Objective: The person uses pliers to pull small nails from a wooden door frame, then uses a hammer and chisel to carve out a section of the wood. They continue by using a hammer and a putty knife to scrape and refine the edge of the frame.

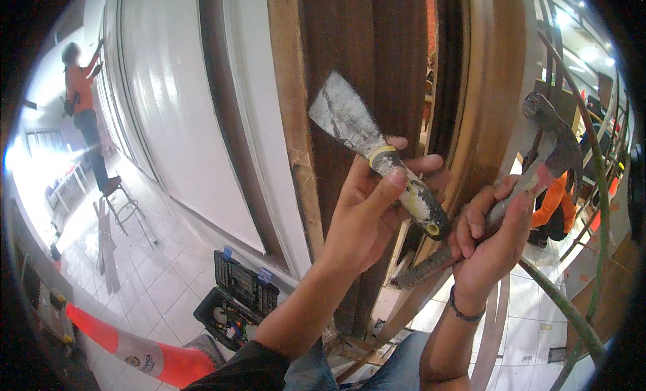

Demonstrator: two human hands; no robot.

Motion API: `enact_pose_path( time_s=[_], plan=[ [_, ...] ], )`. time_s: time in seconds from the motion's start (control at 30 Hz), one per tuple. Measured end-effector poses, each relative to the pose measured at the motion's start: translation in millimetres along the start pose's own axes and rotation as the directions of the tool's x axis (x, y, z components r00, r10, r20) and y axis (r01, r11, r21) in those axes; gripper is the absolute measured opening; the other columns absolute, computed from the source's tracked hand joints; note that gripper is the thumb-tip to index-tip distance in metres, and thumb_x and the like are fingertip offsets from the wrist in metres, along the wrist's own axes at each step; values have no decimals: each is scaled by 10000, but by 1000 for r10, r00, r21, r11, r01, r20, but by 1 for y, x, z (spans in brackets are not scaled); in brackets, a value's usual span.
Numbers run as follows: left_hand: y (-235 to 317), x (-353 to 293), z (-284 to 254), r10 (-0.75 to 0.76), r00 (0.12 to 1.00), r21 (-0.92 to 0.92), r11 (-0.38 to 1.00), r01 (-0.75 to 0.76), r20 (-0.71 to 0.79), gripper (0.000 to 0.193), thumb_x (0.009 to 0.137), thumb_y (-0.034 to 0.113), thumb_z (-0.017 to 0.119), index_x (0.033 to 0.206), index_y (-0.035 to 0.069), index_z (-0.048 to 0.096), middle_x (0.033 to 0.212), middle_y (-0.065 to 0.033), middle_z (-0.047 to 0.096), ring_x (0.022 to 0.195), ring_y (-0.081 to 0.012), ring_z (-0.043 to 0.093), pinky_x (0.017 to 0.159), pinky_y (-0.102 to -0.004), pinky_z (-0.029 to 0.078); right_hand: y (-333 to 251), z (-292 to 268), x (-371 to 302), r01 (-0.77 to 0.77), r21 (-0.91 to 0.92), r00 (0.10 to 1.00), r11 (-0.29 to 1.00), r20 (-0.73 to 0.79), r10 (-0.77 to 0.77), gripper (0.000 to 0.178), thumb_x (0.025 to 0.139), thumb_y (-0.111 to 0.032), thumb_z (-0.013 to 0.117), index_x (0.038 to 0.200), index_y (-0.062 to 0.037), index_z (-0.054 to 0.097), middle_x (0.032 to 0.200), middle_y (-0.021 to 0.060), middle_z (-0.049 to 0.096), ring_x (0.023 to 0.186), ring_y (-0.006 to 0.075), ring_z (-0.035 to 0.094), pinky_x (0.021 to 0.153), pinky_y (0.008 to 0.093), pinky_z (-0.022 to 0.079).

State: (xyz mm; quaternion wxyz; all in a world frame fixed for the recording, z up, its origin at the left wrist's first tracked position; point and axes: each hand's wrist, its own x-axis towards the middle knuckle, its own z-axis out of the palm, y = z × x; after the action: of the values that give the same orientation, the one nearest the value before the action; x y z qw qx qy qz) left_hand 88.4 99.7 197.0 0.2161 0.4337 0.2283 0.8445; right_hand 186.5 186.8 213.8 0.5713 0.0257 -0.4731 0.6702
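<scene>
Holding with the left hand a paint-smeared, grey-bladed metal putty knife with a black-and-yellow handle, pressing the thumb onto the handle against half-curled, loosely parted fingers. Aiming the broad blade up and to the left, in front of a dark brown upright wooden panel; cannot tell whether touching it. Gripping with the right hand a dark, worn metal claw hammer with a long greyish handle, wrapping fingers and thumb around the shaft, pointing head up to the right and butt down to the left, just below the putty knife. Along the panel's left edge, see a raw, rough wooden post; to the right, past a narrow vertical gap, a glossy brown wooden frame. Beyond the hammer, on the right, note greenish, stick-like poles crossing the space. Find more open room at left, above a pale tiled floor, past an open black plastic tool case. On the white band of a near-left orange-and-white traffic cone, notice a dark round emblem above small lettering.
</scene>
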Motion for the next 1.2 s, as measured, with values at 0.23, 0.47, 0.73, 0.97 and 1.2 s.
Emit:
enact_pose_path(
  time_s=[0.23, 0.47, 0.73, 0.97, 1.2],
  plan=[
    [-10, 4, 5, 101, 995, -67, 992, -103, -26, 407, 988, 221, 491, 1355, 130, 340, 1309, -158, 530, 1239, -379, 495, 1023, -538, 427, 3, -10, 1, -19, 78, 995, 997, 98, 12, 368, 1000, -467, 363, 1025, -109, 444, 570, 24, 402, 353, 85, 315, 325, 239, 272],
    [-4, 36, 38, 251, 965, -212, 941, -262, -79, 447, 970, 216, 550, 1363, 129, 354, 1362, -72, 512, 1275, -239, 481, 954, -389, 496, 1, -13, 1, -49, 61, 996, 997, 83, 44, 366, 999, -462, 364, 1047, -111, 453, 565, 23, 410, 350, 86, 309, 327, 235, 267],
    [-12, 54, 36, 278, 960, -247, 928, -279, -41, 355, 955, 224, 578, 1273, 121, 459, 1325, -45, 544, 1211, -226, 541, 830, -326, 582, 5, -8, -6, 29, -37, 980, 999, -195, -36, 378, 987, -475, 376, 1100, -125, 464, 559, 0, 360, 344, 69, 256, 310, 224, 217],
    [-12, 51, 33, 282, 958, -289, 914, -286, -57, 313, 948, 210, 587, 1229, 133, 473, 1242, -45, 575, 1195, -256, 553, 833, -347, 591, 13, -37, -18, -107, -185, 992, 977, -79, 93, 446, 982, -512, 376, 1164, -109, 430, 582, 6, 396, 374, 73, 347, 290, 229, 258],
    [-14, 50, 28, 322, 946, -282, 904, -321, -42, 339, 949, 211, 583, 1250, 134, 448, 1234, -51, 577, 1215, -270, 537, 862, -369, 581, 19, -42, -20, -118, -126, 986, 985, -130, 102, 471, 974, -531, 402, 1258, -155, 417, 590, -10, 389, 386, 52, 327, 308, 209, 259]
  ],
)
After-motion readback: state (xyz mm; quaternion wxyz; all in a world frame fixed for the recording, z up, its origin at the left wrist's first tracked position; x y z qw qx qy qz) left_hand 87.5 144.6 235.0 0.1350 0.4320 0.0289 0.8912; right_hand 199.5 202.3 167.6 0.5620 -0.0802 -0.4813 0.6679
